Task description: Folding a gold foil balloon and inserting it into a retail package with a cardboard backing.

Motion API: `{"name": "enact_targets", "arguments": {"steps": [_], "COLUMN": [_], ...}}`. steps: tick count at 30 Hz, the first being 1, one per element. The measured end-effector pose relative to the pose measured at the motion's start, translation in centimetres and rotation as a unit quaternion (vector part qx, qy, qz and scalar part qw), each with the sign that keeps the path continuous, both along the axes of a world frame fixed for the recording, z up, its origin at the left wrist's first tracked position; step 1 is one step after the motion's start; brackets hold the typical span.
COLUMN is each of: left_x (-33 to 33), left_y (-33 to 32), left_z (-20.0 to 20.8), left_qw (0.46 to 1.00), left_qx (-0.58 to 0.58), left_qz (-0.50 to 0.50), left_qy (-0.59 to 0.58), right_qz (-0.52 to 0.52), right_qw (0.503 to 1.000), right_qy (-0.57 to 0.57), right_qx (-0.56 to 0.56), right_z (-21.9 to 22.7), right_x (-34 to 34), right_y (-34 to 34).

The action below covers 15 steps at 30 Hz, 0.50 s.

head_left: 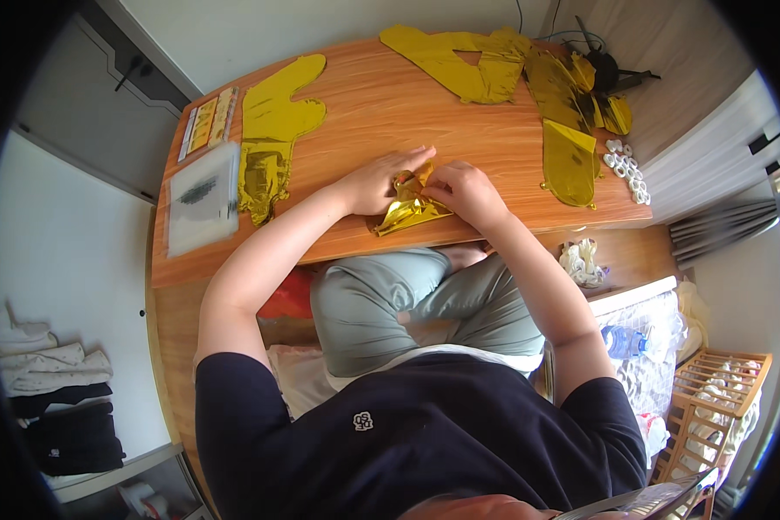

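A crumpled gold foil balloon [407, 213] lies at the near edge of the wooden table, between my two hands. My left hand [380, 181] rests along its left side, fingers stretched out past the far end of the foil and the palm against it. My right hand [468, 191] is closed at the foil's upper right part, fingertips pinching it; exactly what the tips grip is partly hidden. Flat gold foil balloons lie farther off: one at the left [282, 121], one at the far middle [464, 65], and one at the right [570, 163].
At the table's left are a clear plastic sleeve [201, 201] and a printed card [208, 123]. A bunched gold foil piece [572, 87] lies by a black stand [611, 74] at the far right. Several small white rings [628, 173] sit at the right edge. A wooden rack [711, 416] stands below right.
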<state>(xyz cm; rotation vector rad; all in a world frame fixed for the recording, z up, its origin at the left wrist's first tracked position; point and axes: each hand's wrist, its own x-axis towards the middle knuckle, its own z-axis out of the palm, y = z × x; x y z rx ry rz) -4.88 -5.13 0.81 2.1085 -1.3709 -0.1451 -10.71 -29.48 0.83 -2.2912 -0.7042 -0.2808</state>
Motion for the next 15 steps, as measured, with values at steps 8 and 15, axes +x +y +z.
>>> {"name": "enact_targets", "arguments": {"steps": [8, 15], "left_x": [0.8, -5.8], "left_y": [2.4, 0.8], "left_z": [0.2, -0.3], "left_qw": [0.953, 0.986], "left_qx": [-0.129, 0.087], "left_qz": [-0.028, 0.113], "left_qy": [0.273, -0.088], "right_qz": [0.062, 0.112], "right_qw": [0.998, 0.99], "right_qy": [0.006, -0.03], "right_qx": [-0.006, -0.075], "right_z": [0.9, 1.9], "right_x": [0.9, 3.1], "right_y": [0.2, -0.9]}}
